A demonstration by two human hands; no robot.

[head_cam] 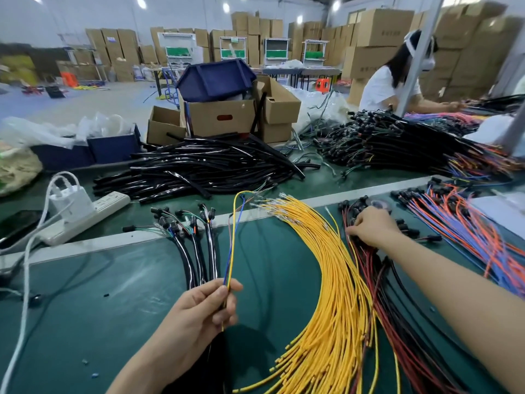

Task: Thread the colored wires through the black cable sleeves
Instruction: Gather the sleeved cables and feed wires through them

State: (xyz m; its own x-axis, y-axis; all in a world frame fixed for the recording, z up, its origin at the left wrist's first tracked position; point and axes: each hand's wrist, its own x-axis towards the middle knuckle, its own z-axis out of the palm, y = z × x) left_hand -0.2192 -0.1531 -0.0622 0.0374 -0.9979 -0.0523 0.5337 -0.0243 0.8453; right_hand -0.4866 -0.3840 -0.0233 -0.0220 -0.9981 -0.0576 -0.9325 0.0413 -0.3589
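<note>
My left hand (203, 311) pinches a thin bunch of yellow, blue and orange wires (233, 237) that stands upright over the green mat. My right hand (372, 227) reaches forward, fingers curled, fingertips on the top of a red and black wire bundle (377, 282); whether it grips one wire I cannot tell. Between the hands fans a thick bundle of yellow wires (326, 280). A heap of black cable sleeves (207, 169) lies beyond the metal strip. Several finished sleeved cables (196, 245) lie left of the held wires.
A white power strip (85, 217) with a charger sits at the left. Orange and blue wires (466, 231) spread at the right. A big pile of finished harnesses (397, 143) lies at the back right. Cardboard boxes (224, 115) stand behind the sleeves. Another person (392, 83) works at the far right.
</note>
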